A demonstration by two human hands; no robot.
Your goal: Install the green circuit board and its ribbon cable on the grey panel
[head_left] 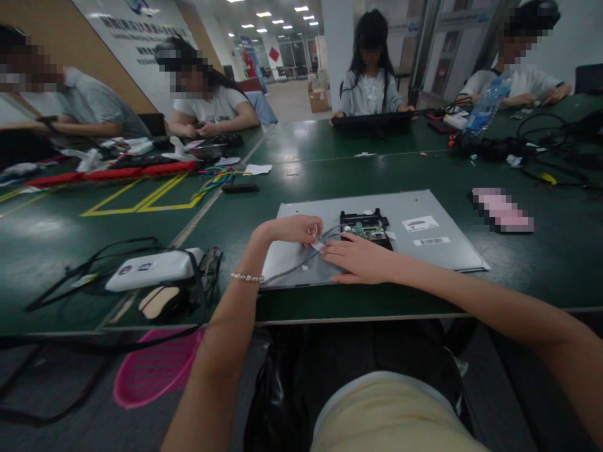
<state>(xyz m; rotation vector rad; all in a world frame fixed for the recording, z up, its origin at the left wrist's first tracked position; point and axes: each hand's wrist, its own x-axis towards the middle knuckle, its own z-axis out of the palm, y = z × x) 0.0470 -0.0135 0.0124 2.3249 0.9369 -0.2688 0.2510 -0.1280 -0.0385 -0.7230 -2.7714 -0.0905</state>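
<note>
The panel lies on the desk beneath both hands. The left hand pinches a white strip beside the cable; the right hand lies flat, fingers extended, just near of the board.

PCB on panel, phone R

Left fingers and right fingers touch a white strip (over a silver panel).
</note>
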